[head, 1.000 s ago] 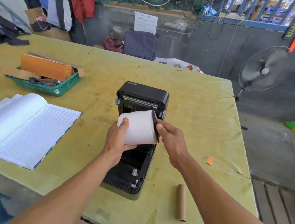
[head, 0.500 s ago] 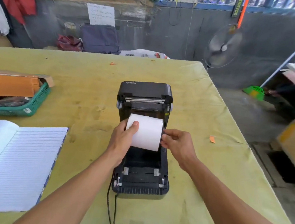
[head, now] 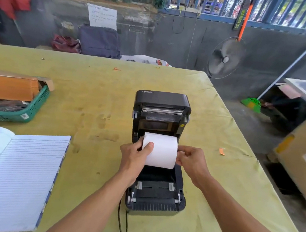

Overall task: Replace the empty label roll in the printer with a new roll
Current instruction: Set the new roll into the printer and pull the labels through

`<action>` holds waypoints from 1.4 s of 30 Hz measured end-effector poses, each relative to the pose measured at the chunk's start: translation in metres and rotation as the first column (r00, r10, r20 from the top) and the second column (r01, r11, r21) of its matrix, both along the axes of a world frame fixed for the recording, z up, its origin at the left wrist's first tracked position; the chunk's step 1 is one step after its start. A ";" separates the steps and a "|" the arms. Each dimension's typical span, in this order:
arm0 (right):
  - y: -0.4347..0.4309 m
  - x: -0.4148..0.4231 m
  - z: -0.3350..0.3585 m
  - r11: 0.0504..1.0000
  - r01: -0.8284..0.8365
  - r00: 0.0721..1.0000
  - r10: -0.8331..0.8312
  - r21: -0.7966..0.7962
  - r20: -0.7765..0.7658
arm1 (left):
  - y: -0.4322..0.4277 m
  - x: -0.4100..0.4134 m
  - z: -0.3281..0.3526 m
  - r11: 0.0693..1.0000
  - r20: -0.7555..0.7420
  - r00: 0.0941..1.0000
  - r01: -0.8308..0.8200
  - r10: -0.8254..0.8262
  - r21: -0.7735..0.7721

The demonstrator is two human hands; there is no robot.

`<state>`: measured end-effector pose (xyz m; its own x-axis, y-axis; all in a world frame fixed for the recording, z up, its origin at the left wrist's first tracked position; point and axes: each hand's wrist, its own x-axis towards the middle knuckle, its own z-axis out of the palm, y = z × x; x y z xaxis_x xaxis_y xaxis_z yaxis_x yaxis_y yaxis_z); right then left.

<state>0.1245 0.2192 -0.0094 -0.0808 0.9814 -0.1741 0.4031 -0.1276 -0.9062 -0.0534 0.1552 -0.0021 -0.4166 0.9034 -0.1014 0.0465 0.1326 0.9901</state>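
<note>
I grip the white paper label roll (head: 160, 151) at both ends, left hand (head: 134, 156) and right hand (head: 191, 161) fingers curled, squaring it over the open black plastic printer (head: 154, 190) bay near the desk's (head: 103, 95) front edge.

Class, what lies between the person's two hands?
The white label roll, gripped by the left hand and right hand over the open printer; head view shows it.

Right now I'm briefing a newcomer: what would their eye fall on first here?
The left hand and right hand hold a white label roll over the open black printer in the centre. An open lined notebook lies near left, with a green basket beyond it.
</note>
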 end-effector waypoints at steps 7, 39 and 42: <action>0.016 -0.004 -0.017 1.000 -0.003 0.991 0.004 -0.009 0.133 | 0.003 -0.003 -0.008 0.997 0.000 1.000 -0.024 0.024 -0.073; -0.008 0.003 -0.019 0.994 -0.053 0.980 0.034 0.095 0.195 | -0.015 0.002 -0.013 0.986 -0.073 0.997 -0.032 0.020 -0.163; -0.007 0.003 -0.015 0.990 -0.073 0.973 0.044 0.122 0.229 | -0.015 0.003 -0.013 0.987 -0.071 0.997 -0.037 0.026 -0.157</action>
